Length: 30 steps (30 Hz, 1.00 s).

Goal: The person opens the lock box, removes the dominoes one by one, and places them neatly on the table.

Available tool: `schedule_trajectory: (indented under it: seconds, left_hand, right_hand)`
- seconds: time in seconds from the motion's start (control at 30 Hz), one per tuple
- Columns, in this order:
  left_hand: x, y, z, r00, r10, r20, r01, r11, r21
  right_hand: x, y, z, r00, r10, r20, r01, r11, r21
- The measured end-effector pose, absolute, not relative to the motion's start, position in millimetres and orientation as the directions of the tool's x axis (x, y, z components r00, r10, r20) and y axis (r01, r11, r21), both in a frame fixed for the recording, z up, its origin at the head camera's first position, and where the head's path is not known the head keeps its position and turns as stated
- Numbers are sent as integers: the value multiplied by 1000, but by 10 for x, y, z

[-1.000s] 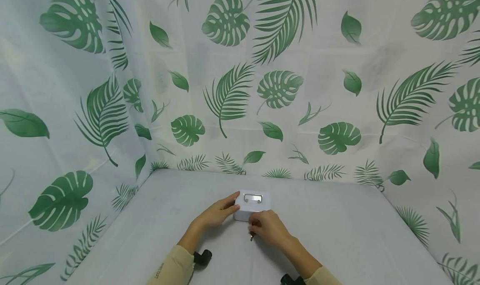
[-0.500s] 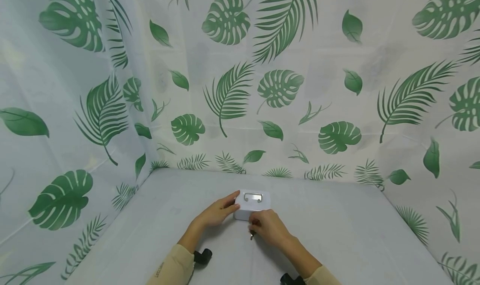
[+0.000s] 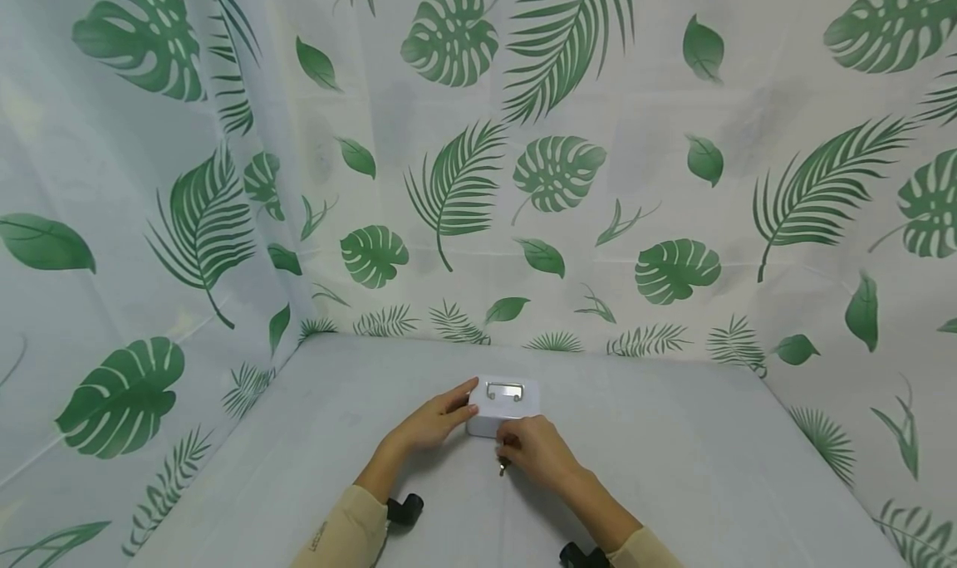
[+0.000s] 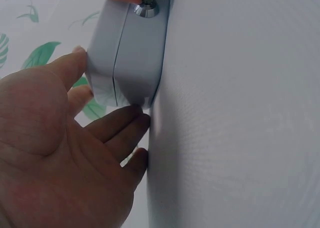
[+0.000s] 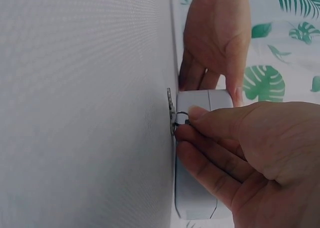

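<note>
Count: one small white box [image 3: 501, 414] with one metal handle [image 3: 504, 392] on its lid, one keyhole fitting [image 4: 146, 8] on its front face, one key [image 5: 171, 119] on a thin ring, two hands, two dark wrist mounts at the bottom edge of the head view. The box stands on the grey desk [image 3: 673, 460], lower centre of the head frame, a little left of the midline and well short of the leaf-printed curtain [image 3: 463, 178] that closes the back and both sides.

Left hand [image 3: 437, 423]: reaches in from the lower left, palm toward the box's left end. Fingers are straight and uncurled; the thumb lies along the upper edge, the fingertips [image 4: 137, 123] touch the end wall near the desk. It steadies the box and grips nothing.

Right hand [image 3: 534, 450]: comes from the lower right and sits against the front face of the box. Thumb and forefinger are curled and pinch the key at the keyhole; the other fingers are folded beneath them.

Limits of view: the right hand covers most of the box's front in the head view. Whether the key's blade is fully seated cannot be told. The key's shape is too small to make out in the head view. Both forearms are cut off at the bottom edge; cream sleeves [image 3: 340, 535] show only in part.
</note>
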<state>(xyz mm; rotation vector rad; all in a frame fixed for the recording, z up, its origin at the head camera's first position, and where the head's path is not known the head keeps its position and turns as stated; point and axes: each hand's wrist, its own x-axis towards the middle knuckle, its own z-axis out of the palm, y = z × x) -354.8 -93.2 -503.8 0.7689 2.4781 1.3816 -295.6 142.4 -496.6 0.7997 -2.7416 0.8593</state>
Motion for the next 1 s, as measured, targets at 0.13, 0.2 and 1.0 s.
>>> schedule_trajectory:
  seconds: [0.13,0.2,1.0]
  left_hand:
    - [-3558,-934,-5033,-839,538,78,350,426,834]
    - [-3562,-936,-5035,-840,538,77,350,427,834]
    - [-3537,-938,-5017,-851,522,61,323,428,844]
  right_hand:
    - [-2958,1427,-4961,-840,-447,306,-542,686,-485]
    - [-2957,1425,-4956,-840,-448,305,-542,686,-485]
    - [-2961,1412,-4969,-843,-429,324,-536,710,-456]
